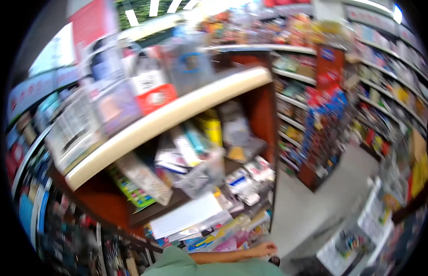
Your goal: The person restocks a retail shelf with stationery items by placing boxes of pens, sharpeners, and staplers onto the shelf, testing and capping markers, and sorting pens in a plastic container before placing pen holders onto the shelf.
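My left hand (pixel 265 249) is low in the head view, in front of my green shirt (pixel 218 269), with its forearm reaching in from the left. The fingers look curled; whether they hold anything is too small to tell. A small dark thing (pixel 274 261) lies just below the hand. Above my forearm are packaged goods (pixel 232 237) and a white sheet (pixel 186 215) on the lower shelf. My right hand is not in view.
A wooden shelf unit with a cream edge (pixel 177 122) stands close in front, tilted in view and loaded with boxes and packets. Stocked shelves (pixel 294 78) line the back and right. Grey floor (pixel 306 207) shows between them and a white display case (pixel 343 248).
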The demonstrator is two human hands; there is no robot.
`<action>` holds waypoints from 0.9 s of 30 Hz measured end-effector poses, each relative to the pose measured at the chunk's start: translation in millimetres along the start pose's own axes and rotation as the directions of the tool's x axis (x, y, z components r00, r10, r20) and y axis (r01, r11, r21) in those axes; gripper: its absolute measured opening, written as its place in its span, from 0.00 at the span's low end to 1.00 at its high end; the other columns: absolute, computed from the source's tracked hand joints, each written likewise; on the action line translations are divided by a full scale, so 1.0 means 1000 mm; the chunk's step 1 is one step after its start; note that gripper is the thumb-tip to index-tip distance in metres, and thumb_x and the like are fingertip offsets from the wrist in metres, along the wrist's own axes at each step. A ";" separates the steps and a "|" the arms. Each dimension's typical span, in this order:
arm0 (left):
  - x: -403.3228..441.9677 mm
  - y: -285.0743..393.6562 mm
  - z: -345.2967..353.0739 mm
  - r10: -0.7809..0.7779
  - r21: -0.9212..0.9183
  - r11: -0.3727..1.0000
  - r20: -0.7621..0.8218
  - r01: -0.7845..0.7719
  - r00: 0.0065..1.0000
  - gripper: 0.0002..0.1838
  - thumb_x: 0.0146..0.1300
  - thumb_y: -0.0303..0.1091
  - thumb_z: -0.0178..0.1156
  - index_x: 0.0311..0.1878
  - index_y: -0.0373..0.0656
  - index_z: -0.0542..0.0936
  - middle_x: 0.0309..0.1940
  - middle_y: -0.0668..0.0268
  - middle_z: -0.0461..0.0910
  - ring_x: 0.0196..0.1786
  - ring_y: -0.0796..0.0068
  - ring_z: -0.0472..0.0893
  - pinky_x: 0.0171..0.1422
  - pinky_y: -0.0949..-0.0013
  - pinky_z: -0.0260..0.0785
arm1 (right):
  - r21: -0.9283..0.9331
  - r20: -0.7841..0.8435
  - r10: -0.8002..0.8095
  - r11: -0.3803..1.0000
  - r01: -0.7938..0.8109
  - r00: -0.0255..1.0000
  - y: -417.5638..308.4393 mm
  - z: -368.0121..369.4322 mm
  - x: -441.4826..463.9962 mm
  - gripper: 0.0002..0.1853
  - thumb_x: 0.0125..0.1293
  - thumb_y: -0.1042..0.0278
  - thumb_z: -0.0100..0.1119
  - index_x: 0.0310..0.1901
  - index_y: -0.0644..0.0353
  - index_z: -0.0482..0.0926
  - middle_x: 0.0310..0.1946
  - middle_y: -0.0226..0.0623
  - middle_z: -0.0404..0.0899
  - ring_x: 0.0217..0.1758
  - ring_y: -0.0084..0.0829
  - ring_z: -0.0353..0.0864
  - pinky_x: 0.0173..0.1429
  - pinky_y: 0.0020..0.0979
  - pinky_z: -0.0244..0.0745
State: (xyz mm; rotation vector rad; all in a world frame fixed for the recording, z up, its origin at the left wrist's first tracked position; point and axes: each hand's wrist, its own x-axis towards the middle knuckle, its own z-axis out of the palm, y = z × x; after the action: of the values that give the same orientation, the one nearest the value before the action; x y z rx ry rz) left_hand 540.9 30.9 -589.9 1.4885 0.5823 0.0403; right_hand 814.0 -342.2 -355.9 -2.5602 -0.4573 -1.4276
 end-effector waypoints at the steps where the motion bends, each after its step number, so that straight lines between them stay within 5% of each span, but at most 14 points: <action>1: 0.002 -0.017 -0.001 0.043 -0.058 0.997 0.034 -0.041 0.999 0.14 0.67 0.45 0.61 0.46 0.45 0.80 0.33 0.73 0.80 0.34 0.83 0.77 0.38 0.74 0.71 | 0.085 0.114 0.089 0.991 -0.099 0.990 0.045 0.029 -0.024 0.27 0.63 0.61 0.67 0.60 0.66 0.72 0.43 0.44 0.83 0.44 0.37 0.84 0.49 0.35 0.79; 3: -0.010 -0.010 -0.004 0.034 -0.189 0.982 0.059 -0.022 0.998 0.14 0.67 0.42 0.62 0.46 0.41 0.80 0.32 0.70 0.81 0.35 0.82 0.78 0.39 0.74 0.72 | 0.311 0.256 0.343 0.856 -0.413 0.904 0.062 0.050 -0.032 0.23 0.64 0.63 0.64 0.57 0.63 0.74 0.45 0.45 0.82 0.46 0.38 0.83 0.51 0.35 0.77; 5: -0.021 0.033 -0.010 -0.147 -0.058 0.987 0.029 0.148 0.989 0.15 0.68 0.38 0.60 0.51 0.38 0.78 0.35 0.66 0.82 0.37 0.79 0.81 0.41 0.73 0.73 | 0.351 0.320 0.426 0.777 -0.523 0.846 0.062 0.039 -0.039 0.18 0.64 0.66 0.61 0.55 0.61 0.76 0.46 0.46 0.82 0.47 0.39 0.83 0.53 0.34 0.76; 6: -0.018 0.014 -0.012 -0.071 -0.083 0.994 0.032 0.073 0.997 0.16 0.69 0.38 0.60 0.53 0.39 0.77 0.39 0.65 0.83 0.39 0.77 0.82 0.42 0.73 0.74 | 0.307 0.351 0.429 0.787 -0.535 0.832 0.056 0.030 -0.039 0.16 0.65 0.67 0.60 0.54 0.59 0.77 0.47 0.46 0.82 0.48 0.40 0.82 0.54 0.34 0.75; 8: -0.021 0.021 -0.012 -0.170 -0.149 0.973 0.044 0.175 0.984 0.16 0.69 0.38 0.60 0.54 0.39 0.76 0.44 0.63 0.83 0.41 0.75 0.83 0.42 0.73 0.74 | 0.128 0.418 0.420 0.851 -0.510 0.806 0.038 0.019 -0.029 0.12 0.66 0.62 0.59 0.47 0.57 0.79 0.31 0.49 0.82 0.34 0.45 0.83 0.40 0.39 0.75; 14: -0.024 0.044 -0.009 -0.228 -0.118 0.964 0.089 0.237 0.970 0.15 0.69 0.36 0.59 0.54 0.39 0.76 0.45 0.61 0.84 0.42 0.74 0.84 0.45 0.72 0.75 | 0.301 0.376 0.446 0.770 -0.562 0.812 0.034 0.008 -0.022 0.07 0.64 0.73 0.61 0.40 0.64 0.75 0.29 0.48 0.79 0.29 0.44 0.79 0.37 0.37 0.73; 15: -0.021 0.042 -0.010 -0.198 -0.122 0.970 0.107 0.211 0.974 0.15 0.69 0.36 0.59 0.54 0.38 0.76 0.45 0.61 0.83 0.43 0.74 0.83 0.45 0.72 0.75 | 0.328 0.331 0.406 0.797 -0.508 0.852 0.035 0.003 -0.019 0.05 0.64 0.75 0.61 0.38 0.64 0.74 0.25 0.40 0.77 0.26 0.33 0.76 0.34 0.31 0.71; 16: -0.019 0.043 -0.011 -0.199 -0.123 0.969 0.113 0.213 0.973 0.15 0.69 0.36 0.59 0.54 0.38 0.76 0.45 0.61 0.83 0.43 0.74 0.83 0.45 0.72 0.75 | 0.322 0.330 0.406 0.800 -0.506 0.852 0.033 -0.007 -0.014 0.05 0.64 0.75 0.61 0.38 0.64 0.74 0.25 0.40 0.77 0.26 0.33 0.76 0.34 0.31 0.71; 19: -0.012 0.054 -0.005 -0.127 -0.118 0.982 0.184 0.150 0.975 0.16 0.70 0.36 0.58 0.55 0.36 0.75 0.46 0.61 0.83 0.44 0.73 0.83 0.48 0.72 0.74 | 0.601 0.358 0.321 0.640 -0.479 0.877 0.018 -0.042 0.018 0.05 0.64 0.78 0.60 0.34 0.63 0.72 0.23 0.23 0.69 0.27 0.14 0.65 0.30 0.20 0.61; 24: 0.011 0.149 0.042 0.029 -0.114 0.993 0.417 0.021 0.909 0.23 0.74 0.45 0.51 0.63 0.37 0.71 0.52 0.57 0.80 0.50 0.69 0.81 0.55 0.66 0.74 | 0.876 0.459 -0.033 0.187 -0.445 0.888 -0.026 -0.050 0.067 0.15 0.60 0.59 0.64 0.37 0.58 0.70 0.32 0.24 0.65 0.34 0.16 0.63 0.39 0.19 0.58; 27: 0.012 0.224 0.067 0.241 -0.499 0.854 0.630 0.148 0.738 0.43 0.66 0.66 0.51 0.71 0.39 0.62 0.59 0.53 0.75 0.58 0.58 0.77 0.58 0.58 0.73 | 0.880 0.430 -0.223 -0.112 -0.462 0.875 -0.072 -0.021 0.090 0.25 0.51 0.44 0.64 0.37 0.58 0.69 0.31 0.27 0.64 0.34 0.20 0.61 0.40 0.22 0.56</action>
State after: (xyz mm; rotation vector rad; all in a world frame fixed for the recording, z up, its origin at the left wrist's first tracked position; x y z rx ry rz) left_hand 649.7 -2.0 -385.1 0.8737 -0.0849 -0.2825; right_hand 816.5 -264.3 -267.7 -1.3323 -0.8654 0.0476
